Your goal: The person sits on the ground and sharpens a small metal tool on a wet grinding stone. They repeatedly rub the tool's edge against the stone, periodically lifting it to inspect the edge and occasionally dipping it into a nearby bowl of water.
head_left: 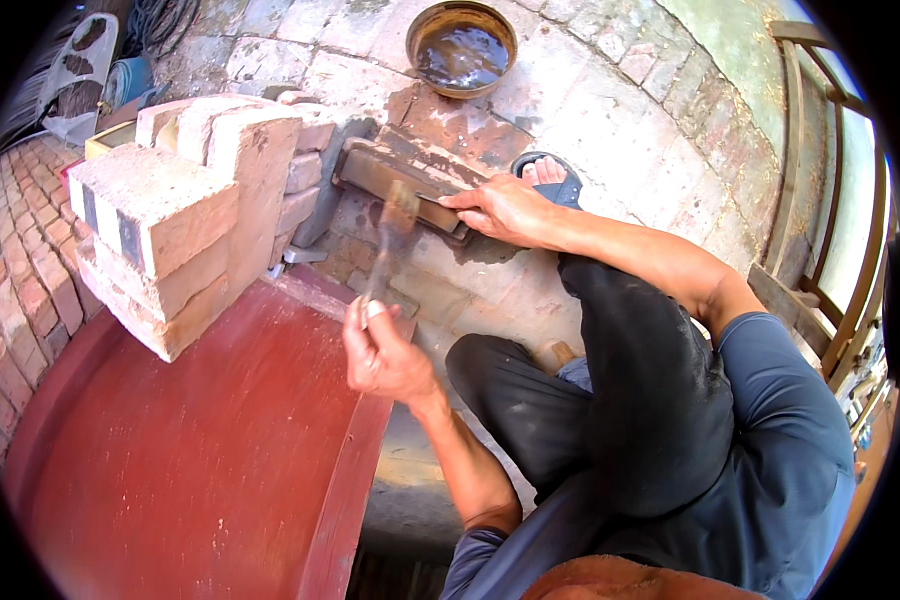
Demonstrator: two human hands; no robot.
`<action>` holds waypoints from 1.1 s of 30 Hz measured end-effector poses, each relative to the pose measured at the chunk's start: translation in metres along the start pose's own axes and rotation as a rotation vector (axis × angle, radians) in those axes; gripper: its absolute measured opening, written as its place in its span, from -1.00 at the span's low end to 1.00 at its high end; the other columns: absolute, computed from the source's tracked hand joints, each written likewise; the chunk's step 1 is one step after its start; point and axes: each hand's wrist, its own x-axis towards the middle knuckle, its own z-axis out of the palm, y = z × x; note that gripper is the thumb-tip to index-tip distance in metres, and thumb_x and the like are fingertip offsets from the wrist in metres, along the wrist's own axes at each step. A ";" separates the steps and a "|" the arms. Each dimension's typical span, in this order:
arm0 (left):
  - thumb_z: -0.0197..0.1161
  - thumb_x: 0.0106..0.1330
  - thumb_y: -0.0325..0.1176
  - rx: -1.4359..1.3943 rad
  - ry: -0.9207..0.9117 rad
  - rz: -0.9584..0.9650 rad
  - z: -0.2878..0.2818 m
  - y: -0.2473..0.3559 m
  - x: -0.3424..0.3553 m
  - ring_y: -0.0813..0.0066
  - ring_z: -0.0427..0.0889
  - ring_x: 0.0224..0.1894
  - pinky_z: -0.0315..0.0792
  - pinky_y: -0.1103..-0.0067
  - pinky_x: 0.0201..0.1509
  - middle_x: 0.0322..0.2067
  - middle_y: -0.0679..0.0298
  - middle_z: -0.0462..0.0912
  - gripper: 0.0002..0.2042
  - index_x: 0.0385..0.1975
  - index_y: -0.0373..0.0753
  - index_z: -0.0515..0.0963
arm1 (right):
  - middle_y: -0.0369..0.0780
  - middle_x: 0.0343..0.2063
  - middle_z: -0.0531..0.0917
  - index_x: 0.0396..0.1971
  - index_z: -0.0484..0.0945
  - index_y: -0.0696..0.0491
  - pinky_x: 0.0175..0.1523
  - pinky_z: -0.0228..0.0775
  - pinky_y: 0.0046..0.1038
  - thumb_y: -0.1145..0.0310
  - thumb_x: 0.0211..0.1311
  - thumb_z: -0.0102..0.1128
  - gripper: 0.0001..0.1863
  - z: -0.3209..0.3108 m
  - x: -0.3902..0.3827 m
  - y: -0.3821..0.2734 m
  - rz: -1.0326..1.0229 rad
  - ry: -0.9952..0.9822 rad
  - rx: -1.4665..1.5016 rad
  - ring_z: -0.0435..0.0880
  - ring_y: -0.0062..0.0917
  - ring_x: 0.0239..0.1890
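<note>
My left hand (385,355) grips the handle of a brush (395,235), whose bristles, blurred, are at the near side of a muddy, wet rectangular piece (390,172) resembling a mould. My right hand (505,210) has its fingers closed on that piece's right end. A grey upright piece (325,205) stands to the left of it. Beside them is a stack of pale bricks (180,255), a few with dark bands, at the edge of a red wooden panel (190,440). A round basin of murky water (460,55) sits beyond on the paving.
Rows of red bricks (35,270) line the left, with coiled cables (155,20) and a blue roll (127,80) behind. A wooden railing (830,200) runs along the right. My bent legs and a sandalled foot (550,180) are beside the muddy piece.
</note>
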 end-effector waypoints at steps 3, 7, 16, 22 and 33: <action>0.31 0.50 -0.49 0.085 -0.064 0.082 0.006 -0.004 -0.010 0.41 0.80 -0.39 0.64 0.46 -0.29 -0.34 0.11 0.83 -0.80 -0.03 -0.46 0.75 | 0.05 -0.26 0.80 0.16 0.77 0.06 0.13 0.56 -0.01 0.35 0.38 0.29 -0.61 -0.010 -0.013 -0.005 0.095 -0.087 0.029 0.76 0.03 -0.10; 0.30 0.49 -0.55 0.045 -0.041 0.091 0.007 0.002 -0.016 0.38 0.80 -0.38 0.67 0.46 -0.26 -0.32 0.07 0.83 -0.82 -0.03 -0.48 0.74 | 0.08 -0.25 0.80 0.16 0.77 0.07 0.09 0.59 -0.02 0.35 0.36 0.31 -0.60 -0.005 -0.013 0.006 0.052 -0.049 0.010 0.78 0.02 -0.11; 0.33 0.48 -0.52 0.100 -0.010 0.177 0.020 -0.010 -0.008 0.32 0.80 -0.38 0.66 0.44 -0.29 -0.28 0.04 0.83 -0.82 -0.05 -0.46 0.75 | 0.06 -0.25 0.80 0.15 0.79 0.03 0.06 0.60 -0.02 0.34 0.35 0.29 -0.60 -0.011 -0.017 0.001 0.099 -0.086 0.023 0.77 0.00 -0.11; 0.33 0.46 -0.53 0.184 0.004 0.171 0.019 -0.008 -0.003 0.31 0.78 -0.43 0.63 0.44 -0.32 -0.32 0.04 0.83 -0.84 -0.07 -0.44 0.76 | 0.04 -0.20 0.82 0.16 0.78 0.00 0.14 0.59 -0.03 0.33 0.36 0.27 -0.60 -0.002 -0.006 0.009 0.068 -0.066 0.033 0.78 0.00 -0.07; 0.34 0.48 -0.47 0.116 -0.009 0.119 0.012 -0.004 -0.017 0.39 0.79 -0.42 0.63 0.46 -0.31 -0.40 0.10 0.82 -0.81 -0.07 -0.45 0.76 | 0.04 -0.23 0.81 0.13 0.79 0.05 0.09 0.58 -0.01 0.37 0.35 0.26 -0.61 -0.002 -0.009 0.010 0.030 -0.014 0.066 0.78 0.00 -0.11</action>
